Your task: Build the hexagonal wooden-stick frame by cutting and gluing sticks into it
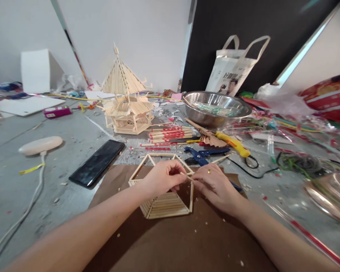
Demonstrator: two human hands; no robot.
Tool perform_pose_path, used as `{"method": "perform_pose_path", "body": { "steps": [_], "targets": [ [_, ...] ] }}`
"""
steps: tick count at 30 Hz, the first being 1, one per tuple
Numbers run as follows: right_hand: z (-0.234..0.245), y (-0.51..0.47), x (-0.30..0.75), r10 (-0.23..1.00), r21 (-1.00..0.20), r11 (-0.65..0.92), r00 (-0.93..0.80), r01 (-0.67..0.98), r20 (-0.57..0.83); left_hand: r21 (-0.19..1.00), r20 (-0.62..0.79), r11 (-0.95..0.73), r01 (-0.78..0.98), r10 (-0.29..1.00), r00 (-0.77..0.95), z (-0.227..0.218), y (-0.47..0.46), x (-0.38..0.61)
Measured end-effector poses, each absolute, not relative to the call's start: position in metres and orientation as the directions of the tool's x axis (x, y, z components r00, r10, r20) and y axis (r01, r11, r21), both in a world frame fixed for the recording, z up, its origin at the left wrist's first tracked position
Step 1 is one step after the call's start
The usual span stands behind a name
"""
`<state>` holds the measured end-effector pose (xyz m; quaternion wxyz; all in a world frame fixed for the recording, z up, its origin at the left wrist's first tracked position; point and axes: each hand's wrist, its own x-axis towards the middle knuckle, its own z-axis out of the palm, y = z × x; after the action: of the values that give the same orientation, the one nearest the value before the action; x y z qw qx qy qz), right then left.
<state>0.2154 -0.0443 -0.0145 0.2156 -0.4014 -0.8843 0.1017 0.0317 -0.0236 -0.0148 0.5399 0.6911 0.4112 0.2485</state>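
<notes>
Above the far right side of a hexagonal wooden-stick frame, my left hand and my right hand meet fingertip to fingertip. Both pinch a short thin wooden stick between them; its left end is hidden by my fingers. The frame lies on a brown sheet, with near panels filled by sticks side by side and the far ones still outlines. Blue cutting pliers lie just beyond my right hand.
Behind stands a stick-built pavilion with a pointed roof. Red-marked sticks, a yellow-handled tool with a black cord and a steel bowl lie at the back. On the left are a phone and a white corded device.
</notes>
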Motion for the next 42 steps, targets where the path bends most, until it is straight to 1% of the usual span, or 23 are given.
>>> {"method": "perform_pose_path", "body": {
  "steps": [1,2,4,5,7,9,11,13,15,20,24,29,32,34,36,38,42],
  "targets": [
    [-0.015,-0.045,0.215,0.758,-0.350,0.652,-0.580,0.673,0.297,0.894,-0.029,-0.213,0.394,0.850,0.527,-0.014,-0.024,0.031],
    [-0.015,-0.045,0.215,0.764,-0.346,0.645,-0.574,0.681,0.295,0.806,0.056,-0.352,0.477,0.846,0.531,-0.014,-0.025,0.030],
    [-0.016,-0.045,0.214,0.768,-0.338,0.640,-0.570,0.690,0.291,0.571,0.199,-0.584,0.577,0.780,0.593,-0.016,-0.025,0.029],
    [-0.017,-0.045,0.214,0.766,-0.336,0.643,-0.573,0.688,0.292,0.458,0.235,-0.663,0.593,0.733,0.638,-0.018,-0.025,0.028],
    [-0.018,-0.045,0.215,0.765,-0.347,0.644,-0.565,0.682,0.310,0.287,0.250,-0.745,0.603,0.665,0.703,-0.023,-0.024,0.027],
    [-0.019,-0.045,0.217,0.775,-0.372,0.630,-0.523,0.682,0.355,0.209,0.241,-0.752,0.626,0.660,0.712,-0.026,-0.022,0.025],
    [-0.020,-0.044,0.221,0.803,-0.413,0.590,-0.448,0.694,0.393,0.205,0.254,-0.720,0.663,0.693,0.675,-0.027,-0.020,0.024],
    [-0.021,-0.042,0.225,0.830,-0.445,0.546,-0.388,0.710,0.400,0.243,0.270,-0.688,0.684,0.725,0.633,-0.025,-0.019,0.023],
    [-0.022,-0.040,0.228,0.844,-0.445,0.522,-0.363,0.728,0.395,0.287,0.277,-0.670,0.685,0.743,0.610,-0.023,-0.019,0.022],
    [-0.025,-0.032,0.235,0.838,-0.367,0.528,-0.398,0.766,0.373,0.337,0.287,-0.662,0.669,0.749,0.597,-0.022,-0.019,0.022],
    [-0.024,-0.027,0.239,0.848,-0.344,0.510,-0.394,0.789,0.354,0.369,0.290,-0.658,0.656,0.752,0.592,-0.024,-0.019,0.022],
    [-0.023,-0.025,0.243,0.833,-0.315,0.529,-0.412,0.788,0.370,0.367,0.308,-0.667,0.649,0.745,0.592,-0.025,-0.019,0.021],
    [-0.024,-0.024,0.245,0.814,-0.270,0.554,-0.445,0.787,0.374,0.367,0.323,-0.669,0.646,0.743,0.586,-0.026,-0.019,0.021],
    [-0.025,-0.024,0.247,0.818,-0.243,0.541,-0.438,0.805,0.371,0.366,0.332,-0.677,0.638,0.736,0.590,-0.027,-0.019,0.021],
    [-0.025,-0.023,0.247,0.842,-0.217,0.489,-0.392,0.845,0.370,0.368,0.340,-0.682,0.631,0.731,0.591,-0.028,-0.018,0.021],
    [-0.024,-0.022,0.246,0.874,-0.172,0.400,-0.318,0.900,0.368,0.376,0.342,-0.681,0.629,0.732,0.589,-0.028,-0.018,0.021],
    [-0.025,-0.020,0.242,0.923,-0.025,0.200,-0.180,0.979,0.341,0.401,0.330,-0.666,0.628,0.745,0.580,-0.027,-0.017,0.021]
  ]
}}
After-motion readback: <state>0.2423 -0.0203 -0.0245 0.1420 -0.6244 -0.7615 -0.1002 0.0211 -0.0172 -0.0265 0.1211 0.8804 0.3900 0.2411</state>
